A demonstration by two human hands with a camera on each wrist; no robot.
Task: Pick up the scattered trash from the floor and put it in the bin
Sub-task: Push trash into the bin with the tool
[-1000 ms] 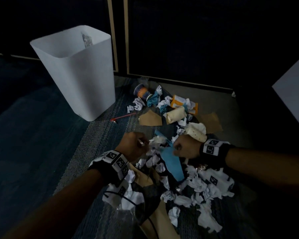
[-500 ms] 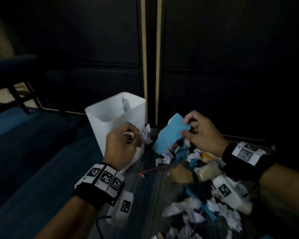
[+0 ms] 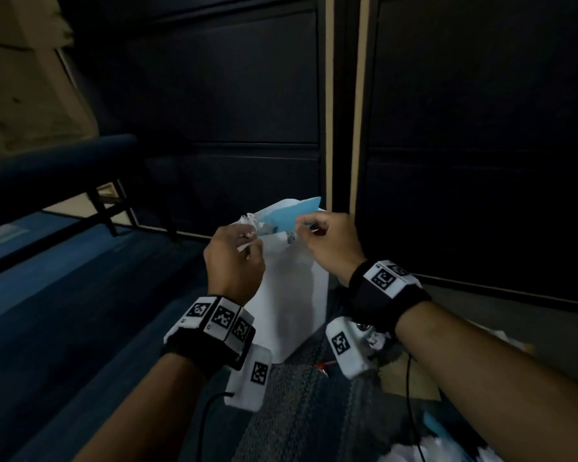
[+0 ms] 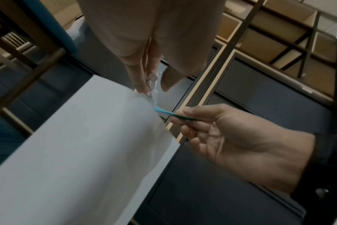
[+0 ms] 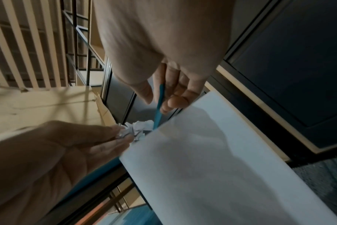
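While poised over bin [image 3: 291,295]: left hand [image 3: 234,258] pinching crumpled paper [image 5: 137,129], light, springy; right hand [image 3: 327,241] nipping blue sheet [image 3: 287,216], floppy, by its edge.

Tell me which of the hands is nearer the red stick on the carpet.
Right. The right hand is up by the bin rim, roughly above the red stick; the left hand sits farther to the left.

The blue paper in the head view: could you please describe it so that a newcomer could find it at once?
Start at the white bin standing before the dark wall panels. Two hands meet above its rim, and the blue paper is the flat sheet pinched in the right hand. The left hand beside it holds a crumpled white paper ball instead.
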